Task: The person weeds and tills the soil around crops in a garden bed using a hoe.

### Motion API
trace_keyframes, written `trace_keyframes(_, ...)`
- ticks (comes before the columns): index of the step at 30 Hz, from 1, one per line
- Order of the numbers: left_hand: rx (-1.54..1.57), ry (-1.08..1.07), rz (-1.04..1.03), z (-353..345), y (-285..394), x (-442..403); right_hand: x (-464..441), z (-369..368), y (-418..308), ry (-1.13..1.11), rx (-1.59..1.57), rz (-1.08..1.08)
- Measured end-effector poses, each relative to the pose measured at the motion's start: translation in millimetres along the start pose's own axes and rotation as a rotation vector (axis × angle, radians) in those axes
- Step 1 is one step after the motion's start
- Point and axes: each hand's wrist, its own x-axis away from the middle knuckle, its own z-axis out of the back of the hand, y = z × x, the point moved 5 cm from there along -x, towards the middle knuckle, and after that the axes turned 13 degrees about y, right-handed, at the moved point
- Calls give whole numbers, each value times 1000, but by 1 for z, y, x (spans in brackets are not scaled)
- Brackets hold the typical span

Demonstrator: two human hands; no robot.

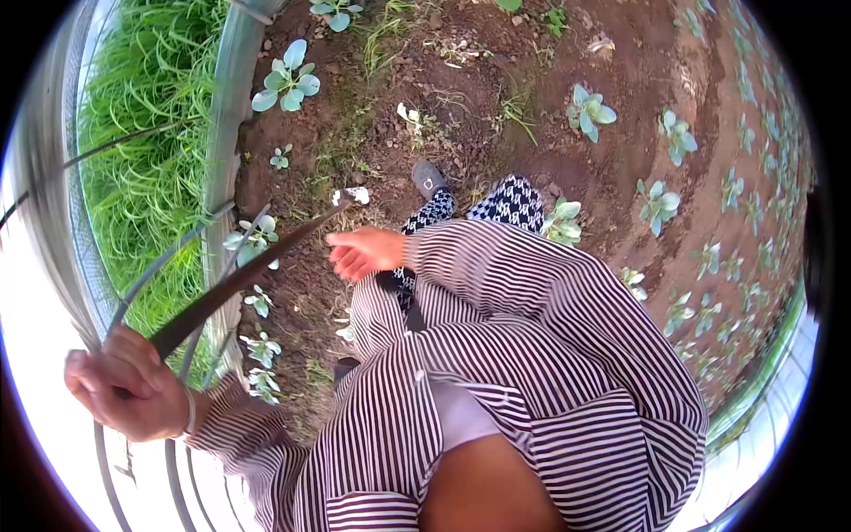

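My left hand [133, 386], at the lower left, is wrapped round a long dark wooden handle [244, 277]. The handle slants up and right, and its far end is close to the soil by a pale, bright patch [352, 195]; I cannot make out what kind of tool head it has. Just right of the handle, apart from it, is my right hand [368, 251], thumb stretched out and fingers curled in with nothing visible in them. Beneath the handle a leafy seedling [255, 239] is partly covered.
Brown soil [496, 80] carries rows of young leafy plants [589, 113]. Left of me, curved poles [164, 266] and a plastic sheet edge [232, 97] border tall green grass [146, 115]. A grey shoe [429, 177] stands on the soil, near a plant [562, 222] by my leg.
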Motion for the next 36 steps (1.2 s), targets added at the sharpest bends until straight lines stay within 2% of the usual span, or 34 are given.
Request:
trace_keyframes(2, -385, 116, -409, -17, 34, -19, 2, -46, -7, -79, -3, -121)
trace_keyframes(3, -324, 72, -382, -15, 49, -33, 2, -67, -14, -121, -38, -167)
trace_keyframes(5, 122, -150, -64, -1, 97, -50, -1, -89, -27, -98, -213, -257)
trace_keyframes(6, 217, -176, 30, 7, 118, -51, -23, -95, -30, -295, -335, -212)
trace_keyframes(7, 273, -149, 90, 19, 134, -46, -17, -94, -43, -16, -457, -178)
trace_keyframes(9, 279, 52, 147, 53, 159, -15, -5, -96, -56, 28, -629, -151)
trace_keyframes(11, 199, 476, 144, 27, 165, 33, -18, -78, -59, 56, -707, -110)
trace_keyframes(12, 235, 678, 259, 35, 174, 75, -15, -64, -63, 182, -673, -102)
trace_keyframes(13, 270, 883, 374, 42, 184, 124, -19, -47, -64, 135, -601, -5)
trace_keyframes(14, -465, 834, 550, 22, 188, 162, -12, -34, -72, 181, -508, 58)
trace_keyframes(16, -1146, 668, 853, -29, 187, 231, 6, -4, -93, 291, -349, 111)
trace_keyframes(18, -953, 591, 1312, -72, 171, 283, 21, 32, -112, 423, -189, 233)
trace_keyframes(19, -788, 539, 1612, -96, 160, 304, 36, 44, -127, 522, -85, 301)
trace_keyframes(21, -874, 184, 1560, -138, 118, 332, 35, 76, -150, 633, 136, 375)
trace_keyframes(23, -817, -136, 1510, -179, 72, 327, 23, 113, -177, 720, 267, 492)
trace_keyframes(25, -598, -77, 1357, -213, 2, 352, 2, 153, -194, 754, 260, 468)
trace_keyframes(26, -358, -70, 1603, -232, -35, 357, 2, 165, -198, 789, 292, 454)
trace_keyframes(28, 206, 102, 1812, -272, -98, 337, -11, 192, -201, 891, 376, 451)
trace_keyframes(29, 529, 263, 1887, -293, -136, 347, -16, 205, -200, 964, 484, 383)
trace_keyframes(31, 677, 339, 2004, -314, -173, 343, -33, 235, -186, 999, 535, 354)
trace_keyframes(32, 586, 285, 2010, -311, -168, 349, -34, 246, -171, 959, 526, 257)
trace_keyframes(33, 492, 231, 2006, -306, -155, 352, -33, 252, -157, 911, 514, 168)
trace_keyframes(36, 398, 195, 2143, -261, -95, 388, -17, 239, -92, 1033, 518, 189)
